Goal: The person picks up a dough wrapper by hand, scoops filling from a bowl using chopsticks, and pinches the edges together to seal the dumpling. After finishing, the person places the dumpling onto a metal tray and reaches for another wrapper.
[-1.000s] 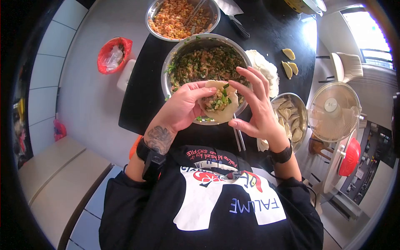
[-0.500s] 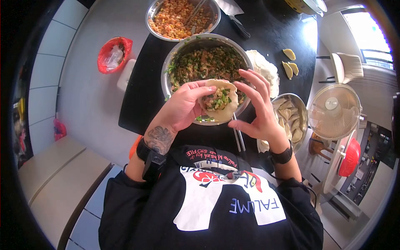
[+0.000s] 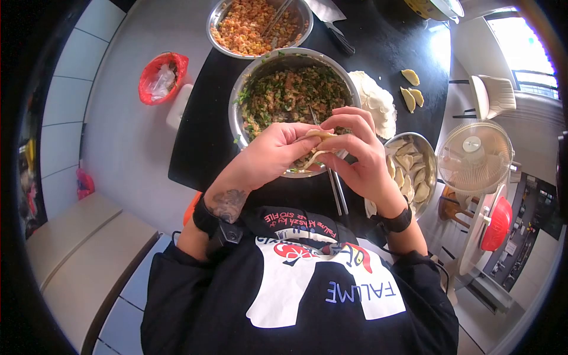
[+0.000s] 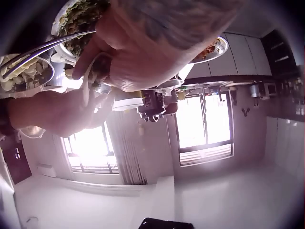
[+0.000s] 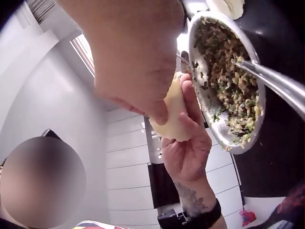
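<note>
Both hands meet over the near rim of a steel bowl (image 3: 234, 109) of chopped green and meaty filling (image 3: 290, 94). Between them is a round dumpling wrapper (image 5: 174, 112) with filling inside, folding over. My left hand (image 3: 275, 152) supports it from the left, its thumb and fingers pinching the edge. My right hand (image 3: 362, 155) pinches the other side with thumb and fingertips. In the head view the fingers hide much of the dough; the right wrist view shows its pale outer face. Metal chopsticks (image 3: 337, 195) lean in the bowl, beneath my right hand.
Right of the bowl lie stacked wrappers (image 3: 376, 106), and a steel bowl holds folded dumplings (image 3: 408, 163). Three yellowish dumplings (image 3: 409, 100) rest on the black table. Behind stand a bowl of orange filling (image 3: 251, 23) and a cleaver (image 3: 338, 40). A fan (image 3: 476, 157) stands at right.
The wrapper was spread open with filling showing; now it is folded over. My right hand has moved left and its spread fingers have closed onto the dough. My left hand has turned inward.
</note>
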Demonstrator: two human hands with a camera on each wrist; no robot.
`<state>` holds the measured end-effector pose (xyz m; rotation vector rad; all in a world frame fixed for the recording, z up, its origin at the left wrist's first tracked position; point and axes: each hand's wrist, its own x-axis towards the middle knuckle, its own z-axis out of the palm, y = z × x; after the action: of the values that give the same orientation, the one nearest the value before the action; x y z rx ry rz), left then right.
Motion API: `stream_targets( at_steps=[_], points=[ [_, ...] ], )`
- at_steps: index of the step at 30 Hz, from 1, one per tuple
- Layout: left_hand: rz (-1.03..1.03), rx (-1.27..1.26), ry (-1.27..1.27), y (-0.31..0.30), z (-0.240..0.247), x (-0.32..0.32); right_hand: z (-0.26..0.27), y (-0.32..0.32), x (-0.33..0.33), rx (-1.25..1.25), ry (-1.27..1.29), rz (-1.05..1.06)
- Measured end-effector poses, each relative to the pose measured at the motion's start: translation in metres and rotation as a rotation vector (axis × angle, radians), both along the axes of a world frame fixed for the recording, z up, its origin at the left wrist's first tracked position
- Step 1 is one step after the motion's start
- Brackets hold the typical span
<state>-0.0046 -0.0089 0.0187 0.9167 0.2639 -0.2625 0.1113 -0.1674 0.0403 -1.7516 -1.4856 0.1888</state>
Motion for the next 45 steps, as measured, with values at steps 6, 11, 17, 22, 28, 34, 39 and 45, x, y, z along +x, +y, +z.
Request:
stream_targets(
  at_steps=[6, 11, 17, 22, 28, 34, 39, 45],
  points=[
    [0.016, -0.018, 0.011, 0.005, 0.011, 0.0, 0.002, 0.0, -0.005, 0.021, 0.111, -0.03],
    [0.026, -0.124, -0.018, 0.005, 0.009, -0.002, 0.007, -0.002, -0.008, 0.091, -0.088, -0.037],
    [-0.001, 0.037, -0.057, 0.004, 0.015, -0.001, 0.007, -0.005, -0.006, 0.065, -0.069, -0.041],
    [-0.054, -0.081, -0.016, 0.008, 0.016, -0.003, 0.01, 0.0, -0.004, 0.078, 0.031, -0.115],
    [-0.059, -0.008, 0.025, 0.011, 0.018, -0.004, 0.013, 0.005, -0.004, 0.004, 0.112, -0.116],
    [-0.128, 0.324, -0.088, 0.013, 0.004, -0.01, 0.015, 0.01, -0.009, 0.005, 0.309, -0.191],
    [-0.231, 0.529, -0.243, 0.015, 0.022, -0.006, 0.016, 0.006, -0.006, -0.048, 0.319, -0.157],
    [-0.043, 0.037, -0.044, 0.007, 0.031, -0.001, 0.014, 0.003, -0.002, -0.044, 0.355, -0.133]
  ],
)
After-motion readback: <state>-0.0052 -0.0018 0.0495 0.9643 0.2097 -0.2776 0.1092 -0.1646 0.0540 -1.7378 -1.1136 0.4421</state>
